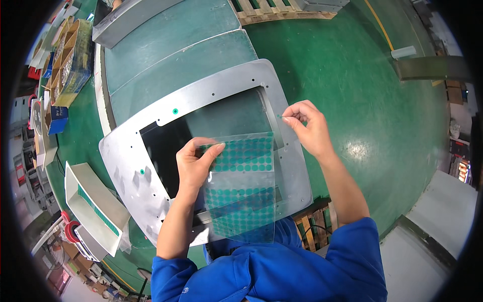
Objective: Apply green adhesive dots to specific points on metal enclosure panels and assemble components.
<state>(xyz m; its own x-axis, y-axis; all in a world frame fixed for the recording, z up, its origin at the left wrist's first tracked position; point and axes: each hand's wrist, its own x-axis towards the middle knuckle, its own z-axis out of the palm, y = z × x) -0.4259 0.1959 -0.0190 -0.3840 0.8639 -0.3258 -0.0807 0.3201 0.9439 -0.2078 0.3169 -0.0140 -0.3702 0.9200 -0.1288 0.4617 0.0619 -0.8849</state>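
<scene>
My left hand (193,162) pinches the upper left edge of a clear sheet of round green stickers (242,199), thumb on top. The sheet hangs over the opening of a silver metal frame panel (118,147) with rounded corners. Thumb and forefinger of my right hand (309,127) are closed at their tips, above the panel's right side. A tiny green sticker (279,116) seems to show at those tips, mostly hidden. On the panel, one green sticker (175,111) surrounds a hole on the far side, and another (142,172) lies at the left.
The panel rests on a green-topped table (176,55), with a grey metal piece (136,20) at its far end. At left stand a white open box (93,206) and a divided carton (70,63). Wooden pallets (282,17) lie beyond the table and near my right side.
</scene>
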